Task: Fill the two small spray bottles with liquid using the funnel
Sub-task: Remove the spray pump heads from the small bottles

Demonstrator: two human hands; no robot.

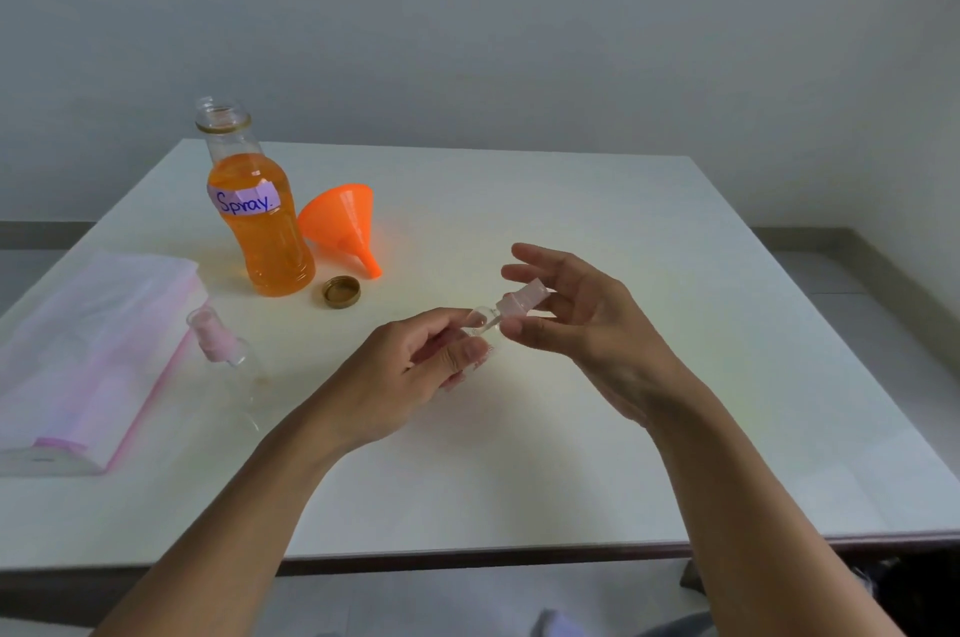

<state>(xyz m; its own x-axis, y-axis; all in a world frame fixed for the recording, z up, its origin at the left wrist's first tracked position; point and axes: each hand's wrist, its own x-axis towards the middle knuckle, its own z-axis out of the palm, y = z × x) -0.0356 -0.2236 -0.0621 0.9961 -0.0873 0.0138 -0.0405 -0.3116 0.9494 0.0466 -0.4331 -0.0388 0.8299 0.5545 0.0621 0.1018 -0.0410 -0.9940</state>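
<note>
Over the middle of the white table (pixel 519 454), my left hand (pixel 415 366) grips the clear body of a small spray bottle (pixel 483 319). My right hand (pixel 566 309) pinches that bottle's pale pink spray cap (pixel 524 299) between thumb and fingers. A second small clear spray bottle (pixel 228 355) with a pink cap lies on the table at the left. An open bottle of orange liquid (pixel 260 220), labelled "Spray", stands at the back left. The orange funnel (pixel 343 225) lies on its side right beside it.
A gold screw cap (pixel 341 291) lies upside down in front of the big bottle. A pink-edged clear plastic bag (pixel 88 350) covers the table's left edge. A grey wall runs behind the table.
</note>
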